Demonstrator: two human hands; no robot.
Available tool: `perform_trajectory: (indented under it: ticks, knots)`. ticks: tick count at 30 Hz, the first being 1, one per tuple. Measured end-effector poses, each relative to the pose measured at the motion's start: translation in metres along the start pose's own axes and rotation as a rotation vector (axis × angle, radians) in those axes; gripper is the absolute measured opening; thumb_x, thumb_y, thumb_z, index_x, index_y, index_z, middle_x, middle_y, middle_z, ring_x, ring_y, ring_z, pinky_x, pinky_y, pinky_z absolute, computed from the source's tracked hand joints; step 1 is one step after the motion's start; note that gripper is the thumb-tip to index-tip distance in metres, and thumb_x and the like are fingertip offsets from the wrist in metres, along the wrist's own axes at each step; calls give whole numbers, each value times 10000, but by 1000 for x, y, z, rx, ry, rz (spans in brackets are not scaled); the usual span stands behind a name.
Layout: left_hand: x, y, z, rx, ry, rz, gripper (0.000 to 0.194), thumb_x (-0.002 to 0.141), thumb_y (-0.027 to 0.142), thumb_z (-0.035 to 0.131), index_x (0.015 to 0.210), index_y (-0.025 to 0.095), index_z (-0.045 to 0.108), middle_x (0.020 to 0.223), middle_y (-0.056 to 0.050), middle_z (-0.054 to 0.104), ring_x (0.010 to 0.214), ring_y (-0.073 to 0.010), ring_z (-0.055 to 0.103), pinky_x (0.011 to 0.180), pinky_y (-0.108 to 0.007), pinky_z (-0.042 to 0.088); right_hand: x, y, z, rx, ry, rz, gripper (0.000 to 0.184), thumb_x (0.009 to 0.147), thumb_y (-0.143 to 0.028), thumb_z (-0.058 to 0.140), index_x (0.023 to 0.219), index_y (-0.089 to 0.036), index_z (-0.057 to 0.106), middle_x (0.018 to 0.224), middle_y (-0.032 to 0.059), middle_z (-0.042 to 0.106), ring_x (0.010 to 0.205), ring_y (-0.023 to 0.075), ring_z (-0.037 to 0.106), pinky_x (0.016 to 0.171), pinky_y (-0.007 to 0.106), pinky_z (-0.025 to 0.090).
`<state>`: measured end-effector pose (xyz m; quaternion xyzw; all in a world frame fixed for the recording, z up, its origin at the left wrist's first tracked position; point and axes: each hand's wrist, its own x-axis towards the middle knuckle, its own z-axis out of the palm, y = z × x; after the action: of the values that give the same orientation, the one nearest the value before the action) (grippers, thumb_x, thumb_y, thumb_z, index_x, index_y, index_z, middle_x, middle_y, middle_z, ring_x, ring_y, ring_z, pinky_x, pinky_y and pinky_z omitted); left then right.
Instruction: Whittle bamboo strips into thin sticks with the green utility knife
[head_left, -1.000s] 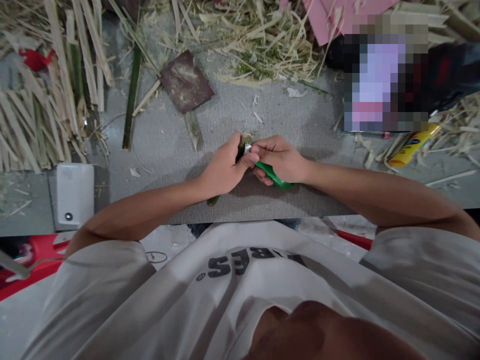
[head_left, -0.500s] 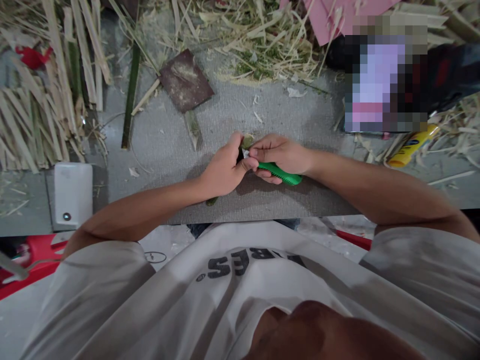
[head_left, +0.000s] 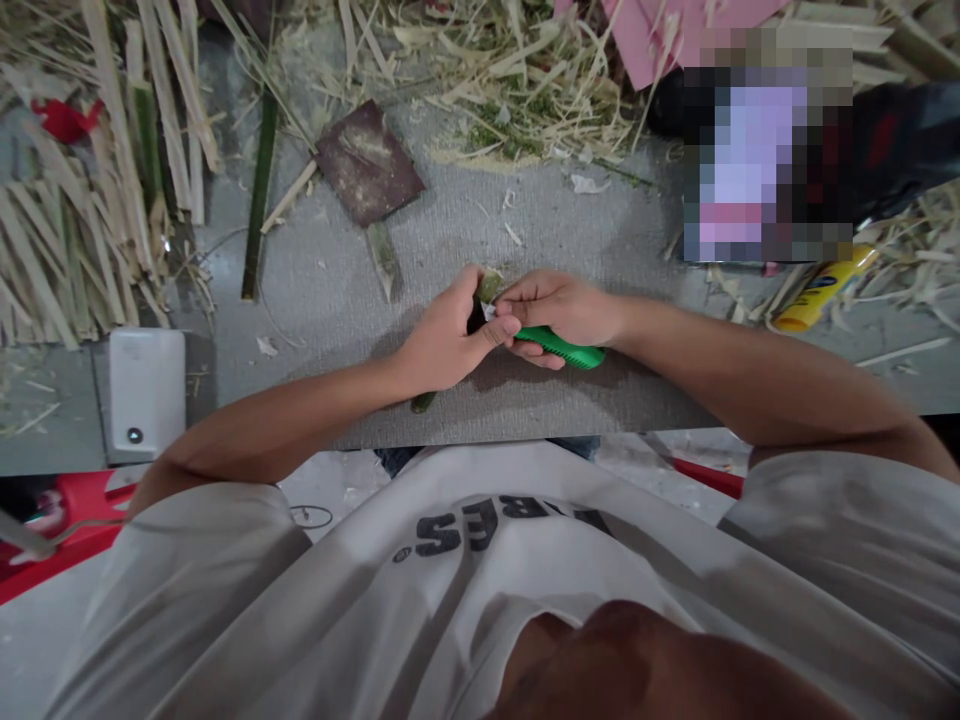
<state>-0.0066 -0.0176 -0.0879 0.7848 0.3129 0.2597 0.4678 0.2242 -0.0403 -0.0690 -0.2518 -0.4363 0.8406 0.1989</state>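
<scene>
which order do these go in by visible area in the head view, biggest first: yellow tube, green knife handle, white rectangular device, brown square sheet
1. White rectangular device and brown square sheet: too alike to rank
2. Yellow tube
3. Green knife handle, partly covered by the right hand

Ridged plastic handle [head_left: 566,347], rough wooden strips [head_left: 120,130], matt tabletop [head_left: 322,310]

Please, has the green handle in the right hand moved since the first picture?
Yes. Judged against the brown square piece, the free end of the green handle has shifted to the right, farther away.
</scene>
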Motion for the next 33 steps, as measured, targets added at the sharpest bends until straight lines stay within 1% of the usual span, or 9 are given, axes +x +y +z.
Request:
perform_trajectory:
  ticks: [3,6,10,12,14,20,26,29,33]
  knots:
    - [0,-3,0,17,-23,5,713,969,970,563,1006,272,421,782,32,480,650,-169,486,610,-357,342,0,-2,-5,15,-30,7,477,1142,-563,757,914,-177,593,644,-36,559,435,108,562,393,205,462]
    - [0,-5,2,21,-11,7,706,998,974,491,1010,272,419,798,17,537,668,-181,518,631,-366,359,1,2,1,34,8,-33,522,1117,-627,774,918,-179,593,649,-42,556,434,104,561,383,199,440]
    - [-1,-5,4,32,47,-12,693,1030,962,440,989,271,419,789,11,559,667,-183,548,614,-366,367,3,11,15,2,197,-160,625,1047,-732,811,871,-180,577,635,-44,578,430,102,579,388,193,458]
    - [-1,-3,5,37,73,-25,677,1037,942,480,974,271,414,765,20,542,651,-177,544,598,-361,370,4,16,20,-35,318,-208,654,1039,-766,798,858,-183,565,629,-39,588,430,104,589,383,191,463]
    - [-1,-2,5,29,93,-31,644,1049,904,532,995,270,429,779,21,559,674,-179,574,608,-358,404,5,19,22,-63,370,-223,658,1051,-772,777,852,-188,549,629,-38,586,433,108,598,371,190,458]
    - [-2,0,5,-59,98,-24,531,1086,777,624,1116,267,481,886,3,648,769,-185,659,682,-359,503,4,16,12,-41,273,-236,619,1069,-729,785,881,-189,548,648,-45,600,441,110,613,394,193,500]
    - [-3,2,6,-154,104,-79,583,1031,810,690,1077,270,475,762,46,597,685,-154,615,636,-339,469,1,4,-1,10,70,-125,533,1120,-642,769,941,-182,566,672,-38,641,450,105,612,408,187,496]
    - [-4,0,9,-154,131,-89,622,1016,835,699,1214,282,492,696,80,531,599,-142,569,583,-326,409,-1,0,-4,49,48,-84,478,1122,-578,787,956,-188,565,674,-33,648,441,117,605,391,203,486]
    - [-7,-6,13,-129,142,-80,730,1036,830,683,1458,308,395,674,105,469,529,-134,533,561,-309,380,-2,-3,-5,62,58,-36,429,1136,-521,775,955,-192,569,674,-27,657,442,119,599,400,213,503]
